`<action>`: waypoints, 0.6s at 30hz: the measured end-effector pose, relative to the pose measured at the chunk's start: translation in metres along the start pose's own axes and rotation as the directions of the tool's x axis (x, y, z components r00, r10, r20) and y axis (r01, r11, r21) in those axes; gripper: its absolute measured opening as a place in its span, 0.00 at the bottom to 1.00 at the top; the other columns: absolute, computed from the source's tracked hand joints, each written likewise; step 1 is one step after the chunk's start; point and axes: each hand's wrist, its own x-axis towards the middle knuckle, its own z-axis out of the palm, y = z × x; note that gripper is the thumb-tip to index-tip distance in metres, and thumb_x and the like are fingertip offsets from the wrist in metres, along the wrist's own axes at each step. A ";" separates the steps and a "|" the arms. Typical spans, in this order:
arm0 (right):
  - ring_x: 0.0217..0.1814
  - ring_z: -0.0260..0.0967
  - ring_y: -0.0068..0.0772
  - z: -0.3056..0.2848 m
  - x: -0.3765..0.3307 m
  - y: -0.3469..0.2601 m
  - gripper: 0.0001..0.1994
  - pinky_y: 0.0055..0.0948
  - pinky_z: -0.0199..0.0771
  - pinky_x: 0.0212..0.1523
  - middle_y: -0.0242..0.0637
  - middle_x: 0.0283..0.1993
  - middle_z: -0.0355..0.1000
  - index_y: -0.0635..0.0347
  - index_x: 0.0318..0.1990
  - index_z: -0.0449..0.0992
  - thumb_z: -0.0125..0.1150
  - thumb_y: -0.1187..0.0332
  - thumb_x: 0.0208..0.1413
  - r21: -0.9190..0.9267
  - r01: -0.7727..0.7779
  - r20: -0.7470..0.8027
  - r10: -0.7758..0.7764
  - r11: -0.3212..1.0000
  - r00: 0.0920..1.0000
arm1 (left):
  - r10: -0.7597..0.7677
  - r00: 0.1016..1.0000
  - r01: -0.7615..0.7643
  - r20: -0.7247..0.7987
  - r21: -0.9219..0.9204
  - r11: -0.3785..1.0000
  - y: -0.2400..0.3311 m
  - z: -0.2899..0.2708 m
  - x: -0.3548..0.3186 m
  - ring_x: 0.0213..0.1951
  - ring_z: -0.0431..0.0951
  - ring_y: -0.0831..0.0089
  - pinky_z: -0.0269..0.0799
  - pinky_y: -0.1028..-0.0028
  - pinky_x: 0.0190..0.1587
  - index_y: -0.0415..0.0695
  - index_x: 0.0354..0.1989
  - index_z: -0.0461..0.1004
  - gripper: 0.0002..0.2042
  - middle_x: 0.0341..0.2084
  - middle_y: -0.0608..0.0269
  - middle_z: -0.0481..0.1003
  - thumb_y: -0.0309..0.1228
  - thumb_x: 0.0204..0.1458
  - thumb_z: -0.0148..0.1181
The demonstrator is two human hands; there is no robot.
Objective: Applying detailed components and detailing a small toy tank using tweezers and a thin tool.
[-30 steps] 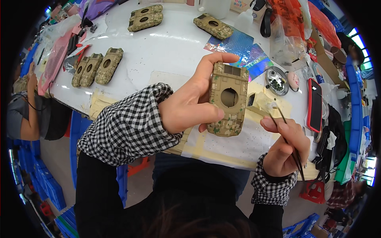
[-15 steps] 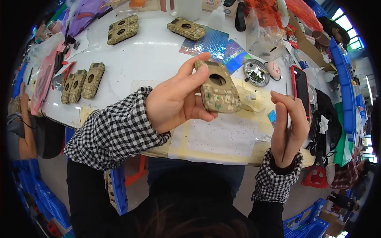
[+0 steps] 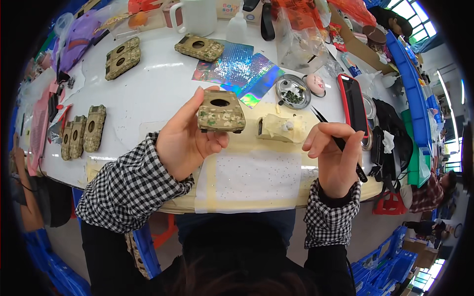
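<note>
My left hand (image 3: 185, 135) is closed around a camouflage toy tank hull (image 3: 221, 111) with a round hole in its top, held up over the table. My right hand (image 3: 337, 154) has its fingers curled, with black tweezers (image 3: 361, 172) lodged in it; their tips point up and away toward the far side. Between the hands, a block wrapped in cream tape (image 3: 282, 128) rests on the table. Beyond it is a round metal dish (image 3: 293, 92) holding small dark green parts. A white sheet (image 3: 252, 180) dotted with tiny specks lies close in front of me.
More camouflage hulls stand at the left (image 3: 95, 129) and far side, including one hull (image 3: 199, 48) beside shiny holographic sheets (image 3: 232, 65). A red-framed phone (image 3: 352, 103) lies right of the dish. A white jug (image 3: 197, 17) and squeeze bottle (image 3: 237, 28) stand at the back.
The hull in my left hand has tilted, so its near end edge shows. The tweezers have swung in my right hand and now slant up to the left. The whole view has shifted.
</note>
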 end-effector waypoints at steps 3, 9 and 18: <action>0.29 0.67 0.31 -0.002 0.000 -0.001 0.29 0.30 0.69 0.37 0.41 0.22 0.69 0.74 0.45 0.70 0.26 0.54 0.67 0.082 -0.019 -0.030 0.022 0.996 0.999 | -0.016 1.000 0.016 0.003 0.005 1.000 0.000 0.001 0.000 0.24 0.74 0.73 0.73 0.81 0.25 0.52 0.60 0.58 0.21 0.41 0.47 0.73 0.47 0.64 0.32; 0.31 0.66 0.28 -0.001 -0.001 0.001 0.20 0.26 0.67 0.37 0.39 0.25 0.69 0.72 0.42 0.69 0.37 0.60 0.66 0.002 -0.028 -0.058 0.028 1.000 0.998 | -0.069 0.997 0.073 0.039 -0.097 0.993 -0.004 -0.008 0.002 0.28 0.77 0.67 0.78 0.76 0.32 0.51 0.59 0.58 0.21 0.44 0.44 0.72 0.47 0.64 0.32; 0.32 0.64 0.26 0.004 -0.002 0.003 0.09 0.23 0.63 0.38 0.39 0.31 0.66 0.67 0.35 0.70 0.47 0.69 0.62 -0.507 0.102 -0.039 -0.141 0.856 0.989 | -0.115 0.987 0.137 0.115 -0.207 0.969 -0.007 -0.009 0.002 0.36 0.79 0.58 0.80 0.71 0.39 0.49 0.56 0.60 0.19 0.45 0.43 0.71 0.45 0.63 0.34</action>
